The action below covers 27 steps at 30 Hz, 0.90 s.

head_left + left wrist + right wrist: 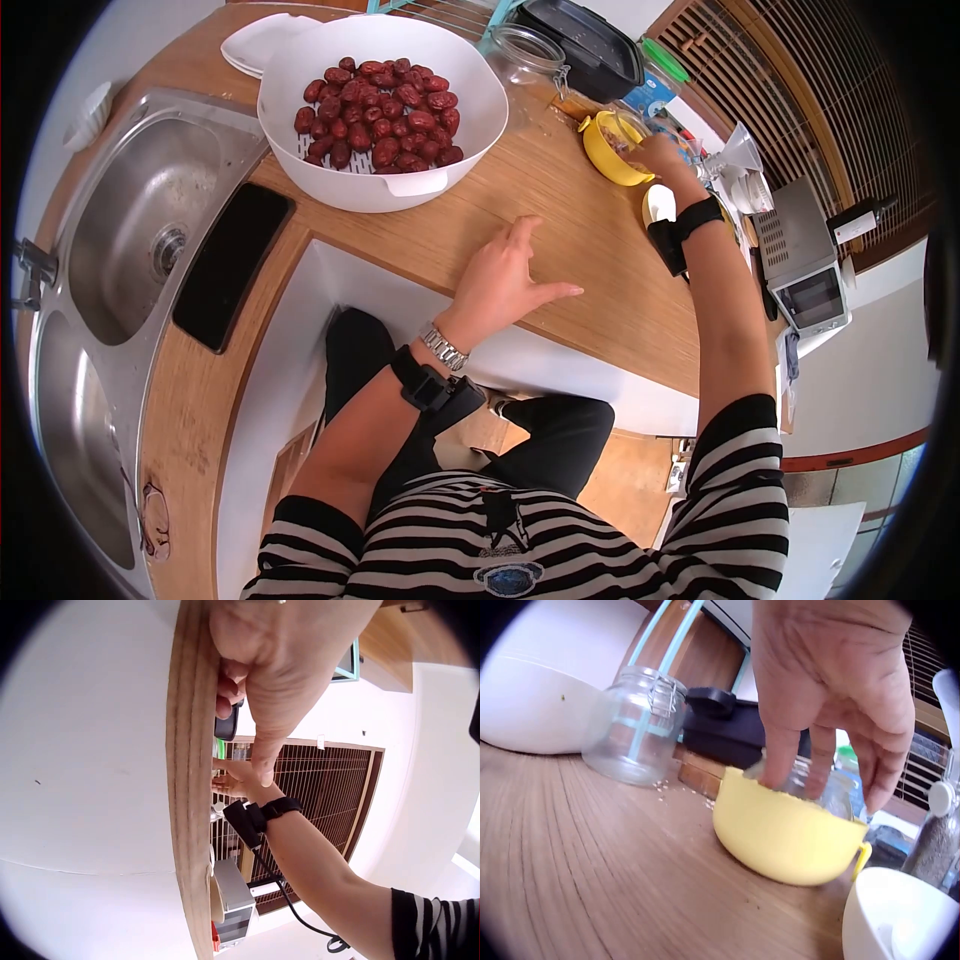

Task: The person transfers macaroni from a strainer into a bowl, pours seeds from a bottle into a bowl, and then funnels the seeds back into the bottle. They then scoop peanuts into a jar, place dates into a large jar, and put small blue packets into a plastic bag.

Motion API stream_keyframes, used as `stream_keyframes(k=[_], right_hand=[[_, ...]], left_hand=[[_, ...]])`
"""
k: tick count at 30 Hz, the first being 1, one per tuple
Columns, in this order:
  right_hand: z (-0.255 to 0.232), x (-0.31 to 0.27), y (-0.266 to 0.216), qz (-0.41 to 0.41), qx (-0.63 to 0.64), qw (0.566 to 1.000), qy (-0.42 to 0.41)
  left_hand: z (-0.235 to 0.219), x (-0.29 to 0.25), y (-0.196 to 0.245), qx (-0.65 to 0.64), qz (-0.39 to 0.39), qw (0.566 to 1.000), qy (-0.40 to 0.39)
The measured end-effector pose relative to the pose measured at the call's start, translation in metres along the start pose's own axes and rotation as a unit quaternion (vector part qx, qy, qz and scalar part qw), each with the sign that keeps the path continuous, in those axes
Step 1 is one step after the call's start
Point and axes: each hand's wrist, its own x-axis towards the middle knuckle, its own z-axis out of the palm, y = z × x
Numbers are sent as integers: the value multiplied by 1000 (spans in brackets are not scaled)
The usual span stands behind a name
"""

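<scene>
My right hand (658,156) reaches over a yellow bowl (787,836) with small handles on the counter. In the right wrist view, some fingers point down inside its rim and their tips are hidden; I cannot tell whether they pinch anything. My left hand (503,278) is at the counter's front edge with thumb and fingers spread apart, holding nothing. A white bowl (900,919) stands beside the yellow one. Farther left, a large white colander basket (345,190) holds many red dates (385,115).
A clear clip-top glass jar (634,727) stands behind the yellow bowl, near a black lidded container (580,45). Small pale grains (661,787) are scattered by the jar. At left are a steel sink (120,220) and a black phone-like slab (235,265). A microwave (808,290) stands far right.
</scene>
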Motion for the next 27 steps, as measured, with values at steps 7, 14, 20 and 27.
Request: stream_keyframes(k=[7,14,20,27], right_hand=[[-37,-31,-85,-161,219,949,158],[-39,-26,-153,-126,109,981,94],[-46,-35,-144,-123,97,985,69],[-43,-85,-105,-138,83,981,113]], left_hand=[[2,1,-1,10,13,1000,19],[3,2,-3,15,7,1000,23],[2,3,-2,-1,-8,1000,16],[3,2,-4,5,-7,1000,29]])
